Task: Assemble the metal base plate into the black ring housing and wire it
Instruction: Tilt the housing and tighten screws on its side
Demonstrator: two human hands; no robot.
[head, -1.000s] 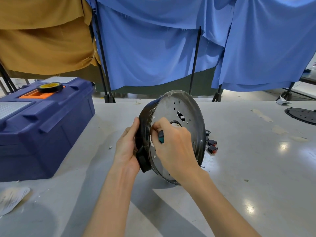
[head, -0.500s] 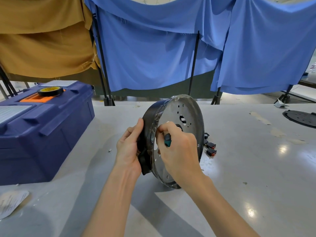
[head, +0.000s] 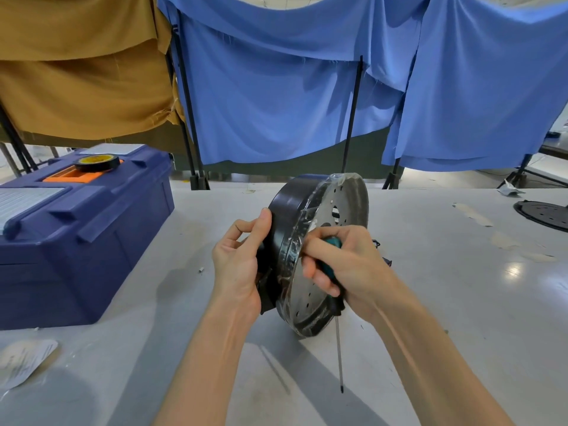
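Both forearms reach forward over the grey table (head: 461,302). The right hand (head: 347,265) is wrapped tight around a teal-handled screwdriver (head: 333,273), shaft pointing down and toward the viewer, its fingertips (head: 307,250) touching the metal base plate (head: 335,216). The left hand (head: 238,265) clamps the black ring housing (head: 287,210) at its rim, thumb lying along the outer wall. The assembly stands on edge on the table between the hands, the plate's face turned right. Further left sits a blue toolbox (head: 76,241) with a tape roll (head: 97,162) on top.
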